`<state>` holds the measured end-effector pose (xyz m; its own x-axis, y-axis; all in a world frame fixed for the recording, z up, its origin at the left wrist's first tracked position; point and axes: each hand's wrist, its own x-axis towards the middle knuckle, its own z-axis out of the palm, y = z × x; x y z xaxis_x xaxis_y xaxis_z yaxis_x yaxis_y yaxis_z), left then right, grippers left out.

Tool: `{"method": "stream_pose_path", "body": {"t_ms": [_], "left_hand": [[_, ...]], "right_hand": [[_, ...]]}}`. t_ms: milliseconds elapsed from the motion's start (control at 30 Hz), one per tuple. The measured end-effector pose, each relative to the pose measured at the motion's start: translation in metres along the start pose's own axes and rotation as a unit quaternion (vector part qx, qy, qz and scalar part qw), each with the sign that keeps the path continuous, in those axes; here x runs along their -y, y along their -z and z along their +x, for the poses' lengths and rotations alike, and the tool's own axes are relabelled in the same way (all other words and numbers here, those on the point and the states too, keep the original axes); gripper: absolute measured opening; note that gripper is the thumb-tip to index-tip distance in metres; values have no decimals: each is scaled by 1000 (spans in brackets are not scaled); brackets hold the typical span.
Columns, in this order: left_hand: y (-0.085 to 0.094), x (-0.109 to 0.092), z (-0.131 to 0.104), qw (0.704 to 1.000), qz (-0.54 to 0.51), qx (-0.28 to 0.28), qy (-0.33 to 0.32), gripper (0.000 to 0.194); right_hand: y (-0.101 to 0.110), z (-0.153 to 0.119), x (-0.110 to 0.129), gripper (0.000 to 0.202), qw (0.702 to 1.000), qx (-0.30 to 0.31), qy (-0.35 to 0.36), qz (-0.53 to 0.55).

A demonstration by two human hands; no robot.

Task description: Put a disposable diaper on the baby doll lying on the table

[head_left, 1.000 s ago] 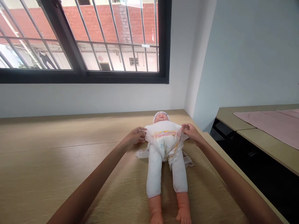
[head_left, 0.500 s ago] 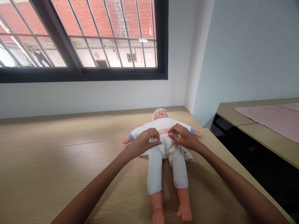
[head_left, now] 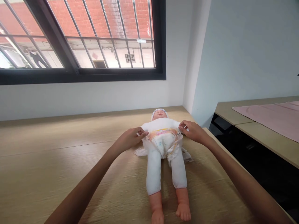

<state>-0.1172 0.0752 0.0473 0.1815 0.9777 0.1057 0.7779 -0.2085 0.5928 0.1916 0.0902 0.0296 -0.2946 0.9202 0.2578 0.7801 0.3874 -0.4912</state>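
Note:
A baby doll [head_left: 154, 169] in a white body suit lies on its back, its feet toward me. A white diaper [head_left: 164, 143] with an orange and pink printed waistband is between its legs, the front panel spread over the belly. My left hand [head_left: 133, 137] is closed at the left corner of that panel, thumb and fingers pinching its edge. At the opposite upper corner, my right hand [head_left: 192, 130] pinches the diaper's edge too. The doll's hands are hidden behind mine. White diaper wings [head_left: 187, 155] stick out at both hips.
The doll rests on a wooden table [head_left: 58, 165] against a white wall, below a barred window [head_left: 112, 74]. To the right, past a dark gap, stands another table [head_left: 261, 132] with a pink cloth [head_left: 275, 116] on it.
My hands have moved apart from the middle of the belly, left hand leftward and right hand rightward. The diaper's front panel is now spread wider, showing its printed waistband.

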Motion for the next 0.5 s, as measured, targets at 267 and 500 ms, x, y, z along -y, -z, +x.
{"method": "stream_pose_path", "body": {"t_ms": [267, 500], "left_hand": [[-21, 4, 9, 961, -240, 125, 57, 40], [-29, 3, 8, 947, -313, 66, 39, 32]], "right_hand": [[-37, 15, -29, 43, 970, 61, -99, 214], [-30, 12, -14, 48, 934, 22, -44, 353]]}}
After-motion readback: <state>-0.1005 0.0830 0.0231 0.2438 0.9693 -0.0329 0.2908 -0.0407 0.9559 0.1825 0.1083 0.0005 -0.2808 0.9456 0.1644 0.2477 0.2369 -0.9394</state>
